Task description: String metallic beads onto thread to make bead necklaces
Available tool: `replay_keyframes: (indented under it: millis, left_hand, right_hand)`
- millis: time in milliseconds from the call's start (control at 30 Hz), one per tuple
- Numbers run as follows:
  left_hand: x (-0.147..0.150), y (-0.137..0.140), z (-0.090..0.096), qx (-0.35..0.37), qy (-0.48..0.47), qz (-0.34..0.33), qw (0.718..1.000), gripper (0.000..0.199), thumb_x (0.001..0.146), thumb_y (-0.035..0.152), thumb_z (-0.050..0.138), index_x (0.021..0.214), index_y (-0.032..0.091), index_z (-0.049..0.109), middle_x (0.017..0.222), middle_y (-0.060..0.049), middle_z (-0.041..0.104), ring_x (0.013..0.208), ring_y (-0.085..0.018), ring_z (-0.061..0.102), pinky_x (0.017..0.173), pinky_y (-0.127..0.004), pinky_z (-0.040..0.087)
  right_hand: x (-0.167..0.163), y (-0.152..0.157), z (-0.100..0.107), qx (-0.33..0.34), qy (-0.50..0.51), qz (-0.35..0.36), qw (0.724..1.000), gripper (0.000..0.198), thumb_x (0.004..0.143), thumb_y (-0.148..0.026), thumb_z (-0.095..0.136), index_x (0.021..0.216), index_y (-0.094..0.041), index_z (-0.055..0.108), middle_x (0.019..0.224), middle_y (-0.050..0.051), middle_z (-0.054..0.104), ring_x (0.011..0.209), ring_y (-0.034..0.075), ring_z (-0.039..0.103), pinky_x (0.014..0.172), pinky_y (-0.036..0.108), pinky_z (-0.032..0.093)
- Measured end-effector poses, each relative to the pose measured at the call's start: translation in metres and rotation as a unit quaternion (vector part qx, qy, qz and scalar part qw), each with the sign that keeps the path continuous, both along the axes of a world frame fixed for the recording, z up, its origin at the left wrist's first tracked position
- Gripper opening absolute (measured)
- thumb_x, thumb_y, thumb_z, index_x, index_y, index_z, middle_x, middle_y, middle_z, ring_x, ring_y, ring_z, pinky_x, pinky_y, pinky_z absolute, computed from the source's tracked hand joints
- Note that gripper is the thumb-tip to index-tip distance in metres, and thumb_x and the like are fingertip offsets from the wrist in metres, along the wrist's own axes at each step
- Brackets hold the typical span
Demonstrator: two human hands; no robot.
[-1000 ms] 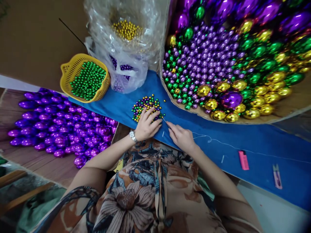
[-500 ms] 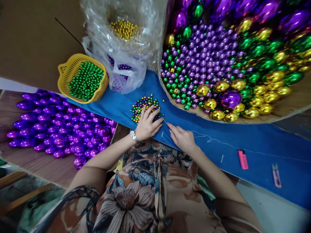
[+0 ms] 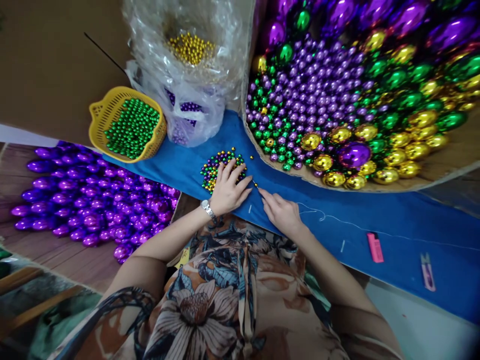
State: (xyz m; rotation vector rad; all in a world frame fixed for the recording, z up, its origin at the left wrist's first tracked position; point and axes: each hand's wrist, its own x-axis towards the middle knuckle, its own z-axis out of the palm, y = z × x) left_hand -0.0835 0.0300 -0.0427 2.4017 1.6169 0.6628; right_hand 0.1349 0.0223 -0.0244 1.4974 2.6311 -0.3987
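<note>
My left hand, with a silver watch on its wrist, lies flat with spread fingers on a small heap of green, purple and gold beads. Just to its right, my right hand pinches a thin needle between thumb and forefinger. A gold bead sits on the needle near its tip, close to the left fingertips. White thread trails from behind the right hand across the blue cloth.
A yellow basket of green beads and a clear plastic bag stand at the back left. An open cardboard box holds shiny beads at right. A pink lighter and thread snips lie front right. Purple oval beads spread at left.
A gold bead now shows on the needle, where bare metal showed before. The needle tip has shifted slightly from the left fingertips. Both hands are otherwise nearly where they were.
</note>
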Motion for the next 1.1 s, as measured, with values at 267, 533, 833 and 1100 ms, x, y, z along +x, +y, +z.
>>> replay_keyframes:
  millis: [267, 533, 833, 1100]
  left_hand:
    - [0.001, 0.000, 0.001, -0.009, -0.009, -0.003, 1.000, 0.032, 0.091, 0.038, 0.055, 0.118, 0.024, 0.062, 0.140, -0.011, 0.050, 0.143, -0.036, 0.028, 0.114, -0.064, 0.021]
    - [-0.007, -0.006, 0.007, 0.016, -0.035, -0.004, 0.999, 0.028, 0.091, 0.035, 0.056, 0.115, 0.021, 0.061, 0.135, -0.011, 0.055, 0.141, -0.032, 0.034, 0.115, -0.061, 0.025]
    - [-0.019, -0.012, 0.002, 0.023, -0.065, 0.048, 0.996, 0.019, 0.090, 0.027, 0.056, 0.107, 0.022, 0.063, 0.129, -0.009, 0.060, 0.139, -0.030, 0.037, 0.114, -0.059, 0.028]
    - [-0.021, -0.015, -0.001, 0.039, -0.029, 0.029, 0.998, 0.023, 0.089, 0.025, 0.057, 0.111, 0.025, 0.064, 0.131, -0.008, 0.057, 0.138, -0.032, 0.037, 0.112, -0.061, 0.030]
  right_hand:
    - [-0.006, 0.003, -0.002, -0.002, -0.014, 0.006, 1.000, 0.046, 0.099, -0.035, 0.032, 0.142, -0.032, 0.047, 0.101, 0.004, 0.069, 0.072, 0.011, 0.064, 0.058, 0.022, 0.038]
    - [-0.009, 0.008, -0.006, 0.023, 0.015, 0.025, 0.999, 0.047, 0.099, -0.031, 0.035, 0.144, -0.031, 0.045, 0.091, 0.004, 0.067, 0.070, 0.010, 0.062, 0.061, 0.022, 0.038]
    - [-0.003, 0.003, -0.004, -0.001, 0.051, 0.062, 0.997, 0.043, 0.099, -0.032, 0.035, 0.139, -0.030, 0.052, 0.088, 0.002, 0.068, 0.072, 0.009, 0.062, 0.061, 0.020, 0.037]
    - [-0.008, 0.007, -0.001, -0.010, 0.039, 0.076, 0.996, 0.042, 0.100, -0.033, 0.036, 0.139, -0.033, 0.052, 0.087, 0.002, 0.068, 0.071, 0.009, 0.062, 0.060, 0.022, 0.035]
